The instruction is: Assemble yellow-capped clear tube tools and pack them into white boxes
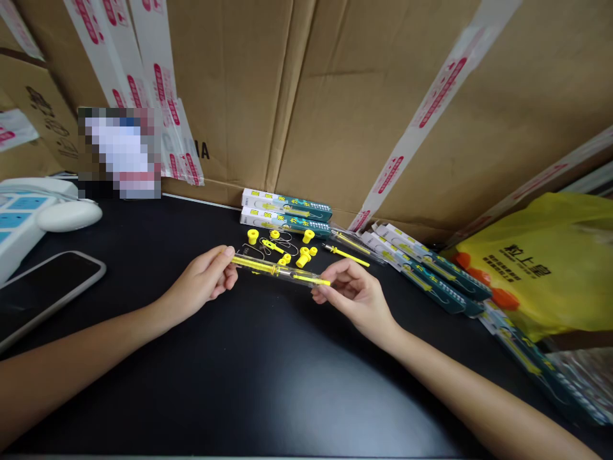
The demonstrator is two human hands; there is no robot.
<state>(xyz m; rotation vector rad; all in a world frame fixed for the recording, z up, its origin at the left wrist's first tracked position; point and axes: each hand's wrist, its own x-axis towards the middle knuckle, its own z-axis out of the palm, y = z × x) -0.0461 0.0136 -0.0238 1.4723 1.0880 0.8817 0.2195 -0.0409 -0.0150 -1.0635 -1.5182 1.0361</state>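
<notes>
A clear tubular spring scale (278, 271) with yellow parts inside is stretched crosswise between my hands, above the dark table. My left hand (211, 273) pinches its left end between thumb and fingers. At the other end, the thumb and fingers of my right hand (352, 294) close around the yellow tip. Just behind the tube lie several yellow caps (303, 257), thin wire hooks (253, 250) and a small yellow clip-like piece (272, 246). A yellow rod with a metal part (352, 256) rests beyond my right hand.
Printed boxes (287, 220) lie at the back, with more boxes (421, 268) along the right. A yellow plastic bag (541, 262) stands at the right. To the left are a phone (48, 291), a white mouse (69, 216) and a power strip (23, 211). Large cartons (230, 96) wall off the back.
</notes>
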